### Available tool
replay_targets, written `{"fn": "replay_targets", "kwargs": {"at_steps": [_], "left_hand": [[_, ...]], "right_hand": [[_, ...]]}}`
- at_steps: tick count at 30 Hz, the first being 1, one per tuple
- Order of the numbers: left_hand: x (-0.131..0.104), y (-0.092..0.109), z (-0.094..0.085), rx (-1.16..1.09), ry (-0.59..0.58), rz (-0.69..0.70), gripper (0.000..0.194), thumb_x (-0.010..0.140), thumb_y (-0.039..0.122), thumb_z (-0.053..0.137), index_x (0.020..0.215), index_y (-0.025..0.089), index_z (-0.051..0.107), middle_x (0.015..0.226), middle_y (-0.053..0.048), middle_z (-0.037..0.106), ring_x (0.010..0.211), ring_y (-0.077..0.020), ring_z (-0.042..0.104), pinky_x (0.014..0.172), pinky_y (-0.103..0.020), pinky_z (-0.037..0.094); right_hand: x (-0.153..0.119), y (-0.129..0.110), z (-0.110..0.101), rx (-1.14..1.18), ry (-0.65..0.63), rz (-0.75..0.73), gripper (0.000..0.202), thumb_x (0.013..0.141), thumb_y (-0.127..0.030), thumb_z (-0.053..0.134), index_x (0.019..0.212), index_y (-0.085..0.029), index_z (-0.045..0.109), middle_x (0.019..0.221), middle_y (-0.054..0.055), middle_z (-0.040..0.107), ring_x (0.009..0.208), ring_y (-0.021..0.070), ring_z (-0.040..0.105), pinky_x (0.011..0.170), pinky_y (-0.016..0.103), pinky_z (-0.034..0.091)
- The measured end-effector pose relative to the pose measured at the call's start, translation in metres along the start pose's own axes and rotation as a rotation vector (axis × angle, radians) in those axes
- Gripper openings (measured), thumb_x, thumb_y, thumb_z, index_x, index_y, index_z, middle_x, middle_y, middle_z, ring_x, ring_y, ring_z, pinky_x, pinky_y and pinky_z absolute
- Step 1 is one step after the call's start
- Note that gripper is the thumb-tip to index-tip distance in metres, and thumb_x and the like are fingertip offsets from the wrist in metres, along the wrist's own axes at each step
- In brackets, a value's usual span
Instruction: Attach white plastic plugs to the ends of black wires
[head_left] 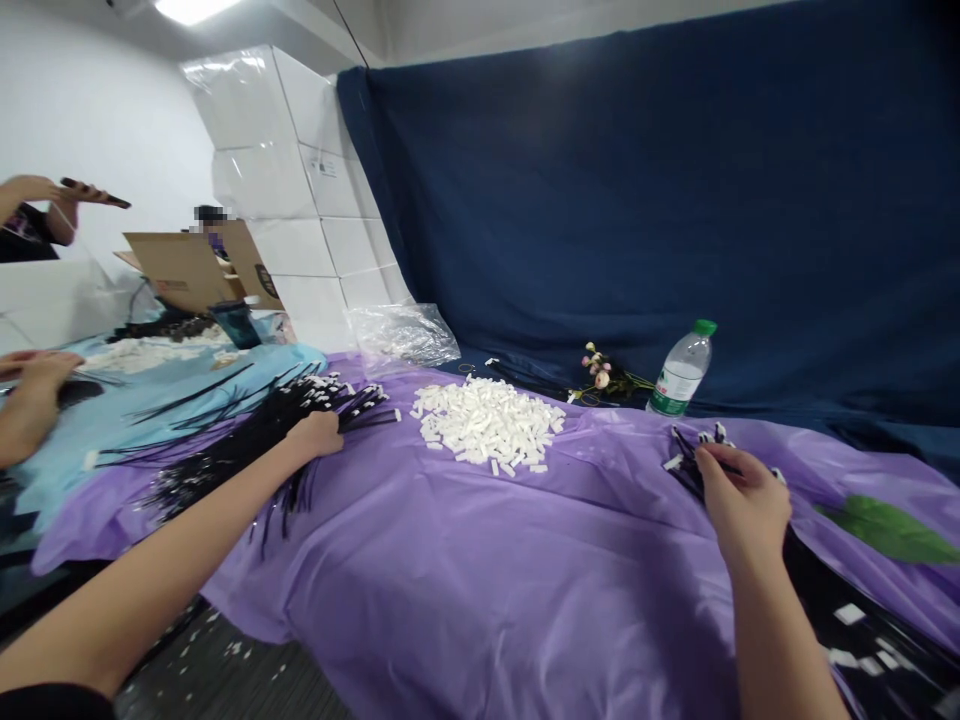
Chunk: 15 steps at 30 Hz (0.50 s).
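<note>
Left hand on the white-tipped black strips, centre-left; right hand well apart, fingers curled at a smaller bunch, right of frame. Separating strips singly, tips aligned, should limit tangling. Left fingertips hidden, both grips can't tell.

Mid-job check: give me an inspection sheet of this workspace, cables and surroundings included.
Surface: creased purple sheet, light-blue sheet adjoining at left.
Job's things: heap of white pieces at centre; black strands with white ends at left; smaller dark bunch at right.
Clutter: green-capped bottle, flowers, clear plastic bag, green leaf.
Hands: left hand on the black strands; right hand at the smaller dark bunch; both grips partly hidden.
Cables: thin dark line above the navy curtain; cannot tell if a cable.
Surroundings: navy curtain behind, stacked white boxes back left, other people's hands far left.
</note>
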<state>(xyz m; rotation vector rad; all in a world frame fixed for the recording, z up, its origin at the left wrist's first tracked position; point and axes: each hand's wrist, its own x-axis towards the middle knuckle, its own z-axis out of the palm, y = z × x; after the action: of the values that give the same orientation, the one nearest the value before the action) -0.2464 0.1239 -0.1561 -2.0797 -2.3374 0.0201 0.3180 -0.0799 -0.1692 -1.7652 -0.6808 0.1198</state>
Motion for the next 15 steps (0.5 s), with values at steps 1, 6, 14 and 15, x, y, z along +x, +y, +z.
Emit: {"fn": "replay_targets", "kwargs": {"at_steps": [1, 6, 14, 15], "left_hand": [[-0.002, -0.001, -0.001, 0.012, 0.002, -0.015, 0.031, 0.089, 0.039, 0.058, 0.102, 0.011, 0.062, 0.097, -0.008, 0.065, 0.087, -0.0178, 0.064, 0.079, -0.037, 0.053], [-0.010, -0.017, -0.022, 0.021, 0.116, 0.009, 0.046, 0.089, 0.041, 0.047, 0.110, 0.001, 0.057, 0.097, -0.020, 0.068, 0.094, -0.0286, 0.067, 0.077, -0.037, 0.050], [-0.010, -0.054, -0.086, 0.055, 0.266, 0.116, 0.055, 0.087, 0.049, 0.037, 0.104, 0.003, 0.061, 0.093, -0.013, 0.068, 0.095, -0.0257, 0.066, 0.080, -0.033, 0.047], [-0.009, -0.058, -0.094, 0.070, 0.293, 0.100, 0.051, 0.088, 0.046, 0.039, 0.107, 0.004, 0.060, 0.095, -0.014, 0.068, 0.097, -0.0274, 0.065, 0.083, -0.035, 0.047]], "right_hand": [[0.000, 0.000, 0.000, -0.001, -0.006, -0.002, 0.036, 0.068, -0.039, 0.068, 0.096, -0.017, 0.075, 0.078, 0.006, 0.070, 0.073, 0.0244, 0.065, 0.073, 0.035, 0.046], [0.000, 0.000, 0.000, -0.018, -0.031, -0.016, 0.035, 0.066, -0.040, 0.068, 0.092, -0.017, 0.076, 0.074, 0.007, 0.070, 0.071, 0.0254, 0.065, 0.072, 0.037, 0.046], [-0.002, -0.001, 0.001, -0.012, -0.062, 0.013, 0.034, 0.068, -0.039, 0.068, 0.093, -0.017, 0.075, 0.075, 0.006, 0.071, 0.074, 0.0254, 0.065, 0.077, 0.038, 0.046], [-0.001, -0.001, 0.001, -0.015, -0.060, 0.013, 0.034, 0.068, -0.039, 0.068, 0.093, -0.017, 0.075, 0.074, 0.006, 0.070, 0.074, 0.0258, 0.066, 0.078, 0.038, 0.046]]}}
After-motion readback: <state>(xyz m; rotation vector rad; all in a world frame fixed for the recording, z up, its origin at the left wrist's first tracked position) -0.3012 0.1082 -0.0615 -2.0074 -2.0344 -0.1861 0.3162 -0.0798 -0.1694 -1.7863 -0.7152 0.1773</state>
